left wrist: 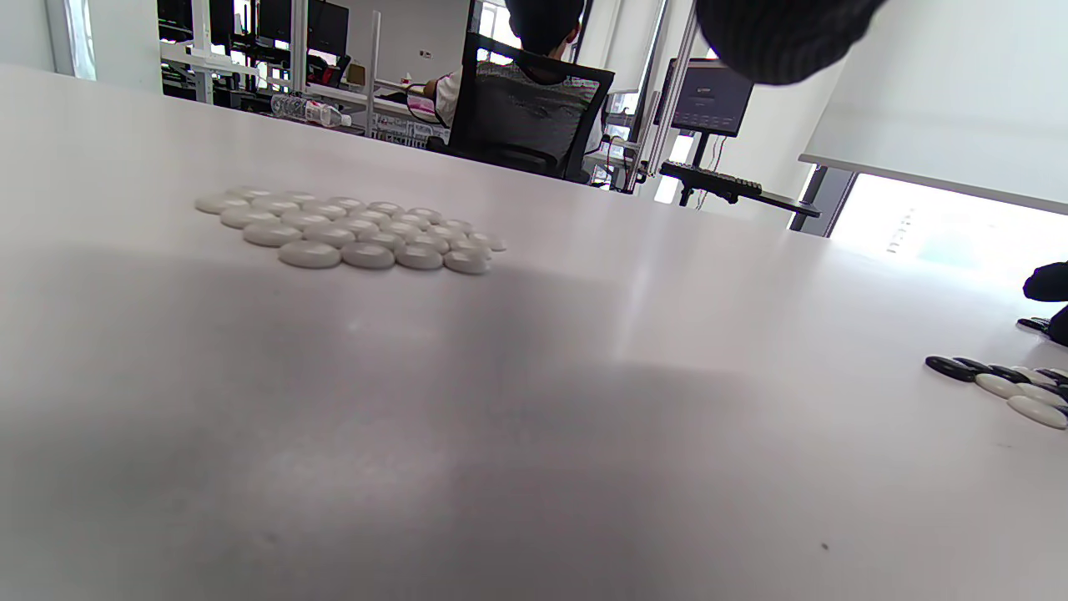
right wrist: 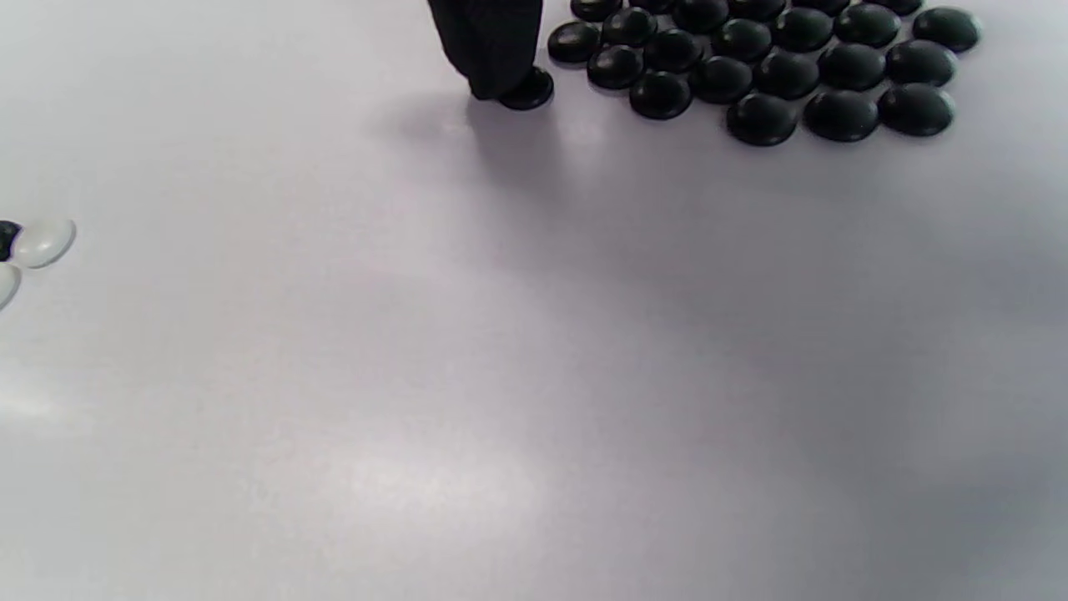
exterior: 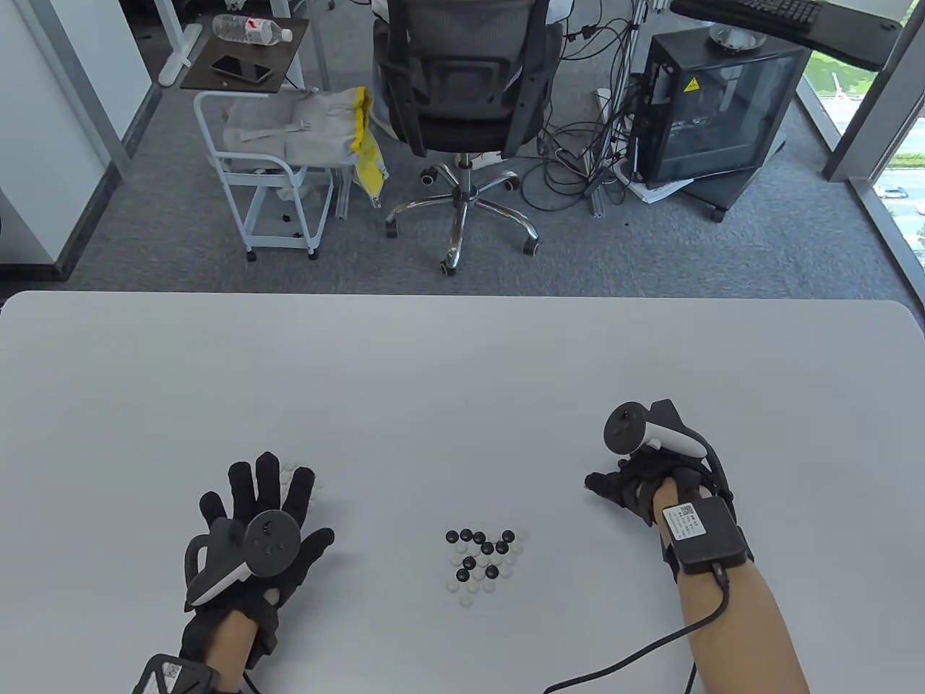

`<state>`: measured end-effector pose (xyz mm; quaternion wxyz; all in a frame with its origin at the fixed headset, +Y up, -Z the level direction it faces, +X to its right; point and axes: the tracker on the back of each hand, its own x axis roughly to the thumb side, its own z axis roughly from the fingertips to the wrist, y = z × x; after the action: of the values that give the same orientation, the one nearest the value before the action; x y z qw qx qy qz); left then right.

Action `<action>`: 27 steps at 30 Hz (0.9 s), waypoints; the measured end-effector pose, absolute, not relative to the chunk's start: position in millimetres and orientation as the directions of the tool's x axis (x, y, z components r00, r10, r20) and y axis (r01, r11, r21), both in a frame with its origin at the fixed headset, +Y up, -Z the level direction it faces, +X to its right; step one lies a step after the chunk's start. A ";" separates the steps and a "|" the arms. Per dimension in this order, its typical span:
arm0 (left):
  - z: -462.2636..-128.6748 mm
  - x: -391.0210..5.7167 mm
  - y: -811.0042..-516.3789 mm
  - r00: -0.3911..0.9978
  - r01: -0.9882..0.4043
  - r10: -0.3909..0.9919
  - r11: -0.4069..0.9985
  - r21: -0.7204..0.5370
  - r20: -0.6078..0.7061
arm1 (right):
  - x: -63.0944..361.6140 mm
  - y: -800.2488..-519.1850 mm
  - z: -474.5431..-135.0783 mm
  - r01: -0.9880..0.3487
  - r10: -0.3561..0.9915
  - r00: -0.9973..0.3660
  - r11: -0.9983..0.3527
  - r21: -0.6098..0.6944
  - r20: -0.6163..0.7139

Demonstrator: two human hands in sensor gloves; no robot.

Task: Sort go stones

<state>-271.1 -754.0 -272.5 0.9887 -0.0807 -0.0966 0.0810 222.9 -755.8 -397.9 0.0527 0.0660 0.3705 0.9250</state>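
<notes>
A mixed heap of black and white Go stones (exterior: 483,564) lies near the table's front middle. My left hand (exterior: 264,491) lies flat with spread fingers over a patch of white stones (exterior: 290,470); the left wrist view shows that patch (left wrist: 350,234) as several white stones laid side by side. My right hand (exterior: 625,484) sits to the right of the heap and hides the black group beneath it. In the right wrist view one gloved fingertip (right wrist: 492,42) touches a single black stone (right wrist: 527,90) at the left edge of a group of black stones (right wrist: 768,71).
The white table (exterior: 462,376) ends at its far edge, with an office chair (exterior: 462,108), a white cart (exterior: 274,181) and a computer case (exterior: 715,108) on the floor beyond. A cable (exterior: 636,658) trails from my right wrist across the front right.
</notes>
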 end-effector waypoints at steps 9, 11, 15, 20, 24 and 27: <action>-273.0 -270.6 -754.1 0.968 -0.145 0.176 0.973 -0.177 0.177 | 213.4 -747.9 -396.3 -0.026 0.146 -0.981 -0.749 0.662 0.126; -273.1 -270.6 -754.1 0.968 -0.145 0.177 0.973 -0.180 0.176 | 201.6 -743.6 -393.6 -0.009 0.162 -0.972 -0.747 0.664 0.169; -273.2 -270.2 -754.2 0.969 -0.143 0.175 0.973 -0.182 0.175 | 169.2 -736.9 -385.0 0.027 0.217 -0.936 -0.740 0.672 0.277; -272.9 -270.5 -753.3 0.968 -0.145 0.176 0.973 -0.177 0.178 | 132.6 -738.8 -368.2 0.060 0.302 -0.872 -0.717 0.694 0.387; -273.0 -270.9 -753.2 0.967 -0.149 0.180 0.973 -0.175 0.178 | 107.3 -746.6 -351.9 0.124 0.327 -0.822 -0.697 0.706 0.467; -272.9 -271.0 -753.1 0.967 -0.149 0.180 0.974 -0.174 0.178 | 99.0 -754.1 -347.8 0.170 0.312 -0.812 -0.682 0.711 0.494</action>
<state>-271.0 -753.1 -272.9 0.9886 -0.0796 -0.0969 0.0830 99.0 -754.1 -347.8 0.0410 0.3042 0.3964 0.8652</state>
